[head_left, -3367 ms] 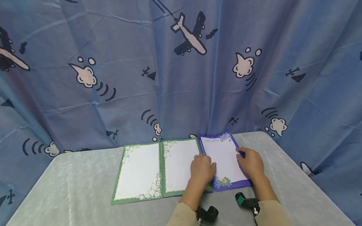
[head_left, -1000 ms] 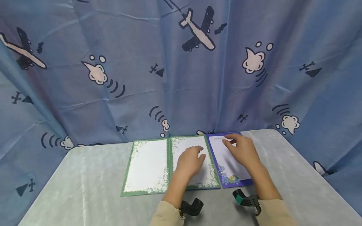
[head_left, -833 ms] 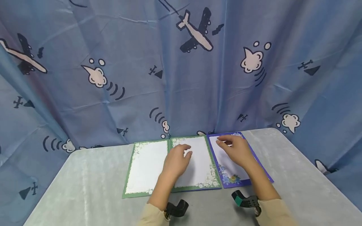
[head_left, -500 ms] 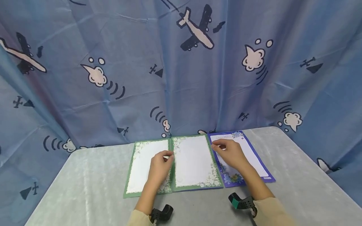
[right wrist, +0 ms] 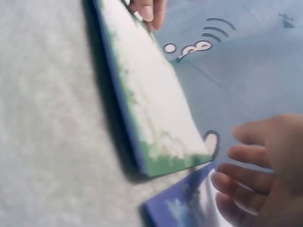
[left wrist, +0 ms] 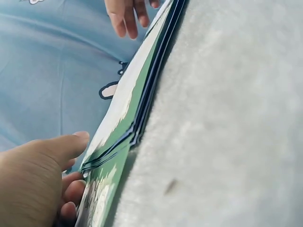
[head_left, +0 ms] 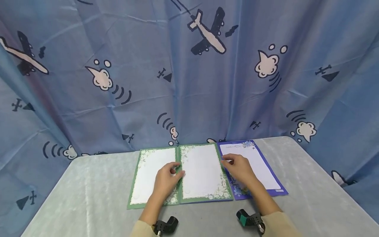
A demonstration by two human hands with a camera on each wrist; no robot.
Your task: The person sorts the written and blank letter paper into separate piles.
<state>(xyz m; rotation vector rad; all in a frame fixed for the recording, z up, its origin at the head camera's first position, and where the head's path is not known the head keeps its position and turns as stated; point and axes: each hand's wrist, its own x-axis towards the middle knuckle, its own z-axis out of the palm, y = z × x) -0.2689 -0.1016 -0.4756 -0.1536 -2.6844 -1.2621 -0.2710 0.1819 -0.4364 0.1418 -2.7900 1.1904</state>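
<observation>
Two green-bordered sheets with white flowers lie side by side in the head view: the left green sheet (head_left: 148, 174) and the right green sheet (head_left: 204, 174). Under the latter, several dark blue layers show at its edge in the left wrist view. My left hand (head_left: 165, 181) is at the seam between them, thumb and fingertips right at the stack's edge, fingers loosely bent. A purple-bordered sheet (head_left: 263, 168) with blue flowers lies to the right. Over its left side hovers my right hand (head_left: 241, 169), loosely bent, fingertips near the green stack's right edge; between its fingers nothing shows.
The sheets lie near the back of a table with a pale grey cloth (head_left: 97, 191). Behind it hangs a blue curtain (head_left: 133, 82) printed with planes and clouds. Both wrists wear black camera mounts (head_left: 167, 225).
Both hands have moved left: the left from the right green sheet to the seam, the right from the purple sheet's right edge to its left side. The purple sheet was let go and lies flatter.
</observation>
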